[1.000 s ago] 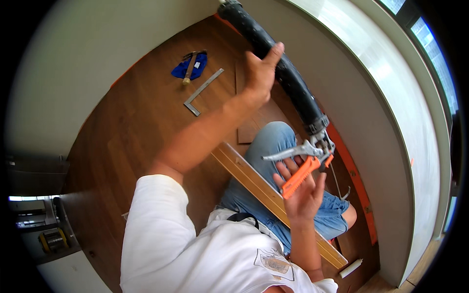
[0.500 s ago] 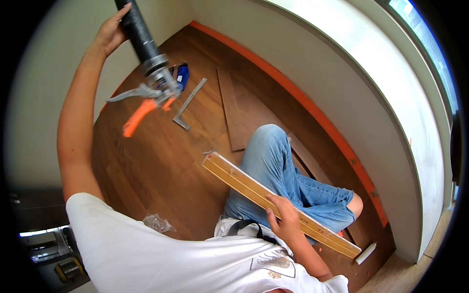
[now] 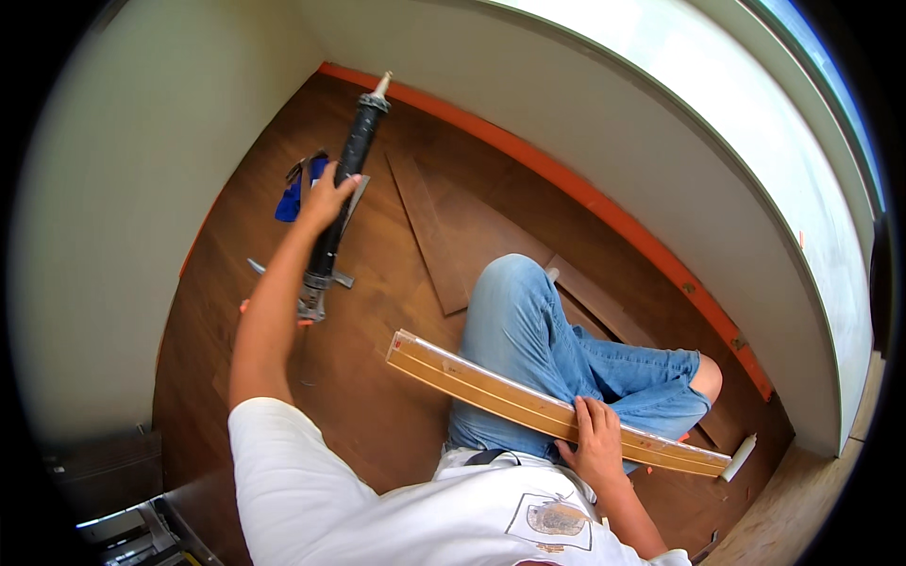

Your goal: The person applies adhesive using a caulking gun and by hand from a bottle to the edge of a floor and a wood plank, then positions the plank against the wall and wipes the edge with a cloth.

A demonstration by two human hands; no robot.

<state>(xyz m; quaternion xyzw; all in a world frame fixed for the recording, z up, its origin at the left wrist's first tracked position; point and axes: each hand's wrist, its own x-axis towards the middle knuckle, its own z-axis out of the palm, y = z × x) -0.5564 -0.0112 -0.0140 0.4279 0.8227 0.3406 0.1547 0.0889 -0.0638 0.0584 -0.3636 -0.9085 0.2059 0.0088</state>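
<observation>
My left hand [image 3: 330, 198] is wrapped round the black barrel of a caulking gun [image 3: 355, 141], held out over the floor ahead of me on the left. Its pale nozzle points away from me toward the far wall. At the near end are its grey metal frame and a bit of orange, partly behind my forearm. Across my lap lies a long, narrow yellow-brown strip [image 3: 472, 379] with a whitish upper edge. My right hand [image 3: 596, 440] grips that strip right of its middle, thumb on the near side and fingers over the far edge.
Blue-handled tools [image 3: 291, 198] lie beyond my left hand. A metal square [image 3: 357, 200] is partly behind the gun. Loose brown boards [image 3: 444, 226] rest beyond my knee. An orange band [image 3: 528, 146] runs along the wall's foot. A white tube [image 3: 739, 458] lies by the strip's right end.
The caulking gun has come down and forward, and its nozzle now shows at the far end. The strip stays in my right hand, sitting slightly flatter and farther right in view.
</observation>
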